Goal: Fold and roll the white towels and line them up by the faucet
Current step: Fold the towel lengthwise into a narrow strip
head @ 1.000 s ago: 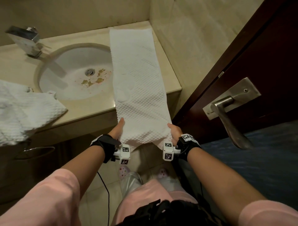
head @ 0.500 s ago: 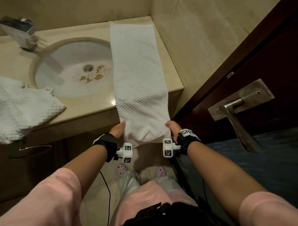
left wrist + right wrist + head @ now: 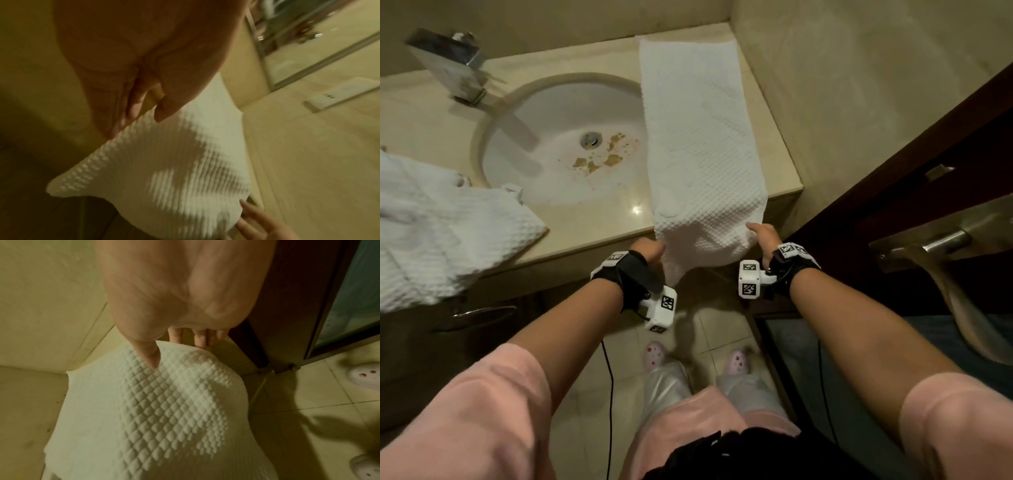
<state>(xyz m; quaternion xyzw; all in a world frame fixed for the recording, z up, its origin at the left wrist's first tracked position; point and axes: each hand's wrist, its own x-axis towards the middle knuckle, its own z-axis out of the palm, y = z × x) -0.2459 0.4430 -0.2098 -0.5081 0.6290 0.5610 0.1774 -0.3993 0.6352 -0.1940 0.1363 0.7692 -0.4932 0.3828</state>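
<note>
Between the two hands hangs the near end of a long white towel (image 3: 702,144), folded into a narrow strip that runs away from them across the counter (image 3: 774,137) to the back wall. The left hand (image 3: 649,248) holds the strip's left corner, thumb on top and fingers tucked under the cloth. The right hand (image 3: 763,234) pinches the right corner the same way: the right wrist view shows its thumb (image 3: 151,356) pressed on the waffle weave and the fingers below the edge. This near end droops over the counter's front edge and is lifted slightly.

As a judgement, the lengthwise folding of this towel looks done, and the rolling appears about to start from the end in hand, though no turn of a roll shows yet. Well to the left of the left hand a second towel (image 3: 441,226) lies crumpled and unfolded on the counter, partly off its edge. Beyond it, on the far side of the sink (image 3: 558,113), stands the faucet (image 3: 448,65), with no rolled towel beside it. So most of the work is left: rolling this one, folding and rolling the other, then lining both up.
</note>
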